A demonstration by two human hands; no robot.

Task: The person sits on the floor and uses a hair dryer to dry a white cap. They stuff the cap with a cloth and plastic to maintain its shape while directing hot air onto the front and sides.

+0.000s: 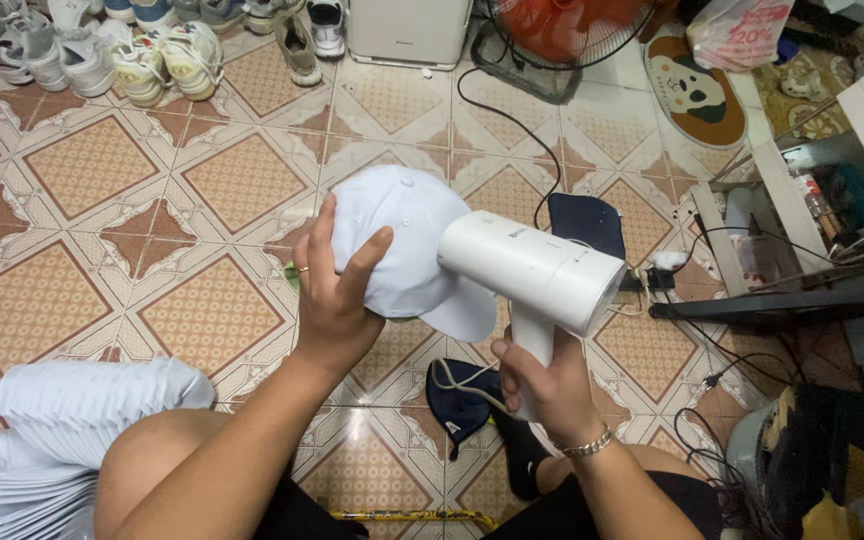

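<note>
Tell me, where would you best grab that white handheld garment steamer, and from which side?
Probably by its straight handle, coming from below. The white handheld garment steamer is T-shaped: a thick barrel lies across the top, nozzle toward the white fabric cap, and the slim handle hangs down, narrow enough to wrap. The right hand grips it just so, while the left hand holds the cap.

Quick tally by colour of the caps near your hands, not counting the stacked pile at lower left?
White caps: 1, the white cap held by the left hand, with the white handheld steamer in the right hand aimed at it.
Dark navy caps: 2, the far navy cap and the near navy cap, both on the floor.
Total: 3
</note>
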